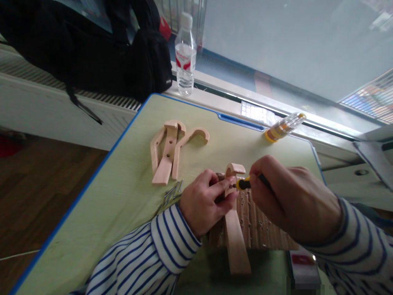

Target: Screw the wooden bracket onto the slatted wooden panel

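My left hand [204, 201] is closed around the upper part of a curved wooden hook piece [235, 229], which lies across a slatted wooden panel [260, 223] drilled with small holes. My right hand [290, 196] grips a small screwdriver [245, 183] with a yellow and black handle. Its tip points left at the hook piece, just under the curved top. Both sleeves are striped blue and white.
Three more wooden hook pieces [172, 149] lie together on the green desk [123, 192], with several screws [172, 193] just below them. A screwdriver bit case [284, 127] lies at the far edge. A water bottle [185, 55] and black bag [101, 49] sit on the sill.
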{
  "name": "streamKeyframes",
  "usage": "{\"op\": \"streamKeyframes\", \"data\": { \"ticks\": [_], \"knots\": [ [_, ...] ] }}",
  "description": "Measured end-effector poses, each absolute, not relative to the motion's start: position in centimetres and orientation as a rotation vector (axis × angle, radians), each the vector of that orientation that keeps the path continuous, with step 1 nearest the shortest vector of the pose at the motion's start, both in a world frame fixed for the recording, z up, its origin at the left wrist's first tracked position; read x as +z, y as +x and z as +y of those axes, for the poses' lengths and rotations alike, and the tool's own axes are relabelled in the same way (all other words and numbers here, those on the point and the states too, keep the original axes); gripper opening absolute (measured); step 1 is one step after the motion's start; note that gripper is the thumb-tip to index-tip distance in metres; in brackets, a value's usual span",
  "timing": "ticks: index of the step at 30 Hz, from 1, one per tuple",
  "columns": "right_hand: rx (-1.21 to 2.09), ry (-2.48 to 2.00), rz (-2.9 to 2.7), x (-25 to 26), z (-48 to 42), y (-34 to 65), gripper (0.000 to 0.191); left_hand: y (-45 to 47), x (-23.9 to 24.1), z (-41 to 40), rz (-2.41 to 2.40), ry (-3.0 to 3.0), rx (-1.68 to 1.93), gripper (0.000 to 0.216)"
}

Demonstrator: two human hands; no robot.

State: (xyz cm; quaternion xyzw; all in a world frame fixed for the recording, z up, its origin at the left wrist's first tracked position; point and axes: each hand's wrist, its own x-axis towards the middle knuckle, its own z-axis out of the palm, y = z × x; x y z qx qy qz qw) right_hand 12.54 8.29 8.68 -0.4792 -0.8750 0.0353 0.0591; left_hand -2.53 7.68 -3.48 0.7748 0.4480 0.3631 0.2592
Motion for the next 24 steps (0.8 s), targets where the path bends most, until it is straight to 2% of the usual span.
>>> {"op": "streamKeyframes", "data": {
  "ticks": [4,8,16,24],
  "knots": [
    [0.253,-1.386,-2.726,9.3,8.7,13.0,0.012,-2.6,-3.3,7.7,1.165,2.078,0.963,0.03],
    [0.39,-1.238,-2.839,10.0,9.3,13.6,0.014,-3.0,-3.2,7.6,1.101,2.063,0.92,0.039],
    [0.201,-1.049,-3.189,12.1,10.8,12.8,0.01,-3.2,-3.4,7.7,1.091,2.046,0.906,0.053],
    [0.092,-0.846,-3.164,10.7,11.1,12.9,0.013,-3.1,-3.6,7.6,1.081,2.048,0.956,0.042]
  ]
}}
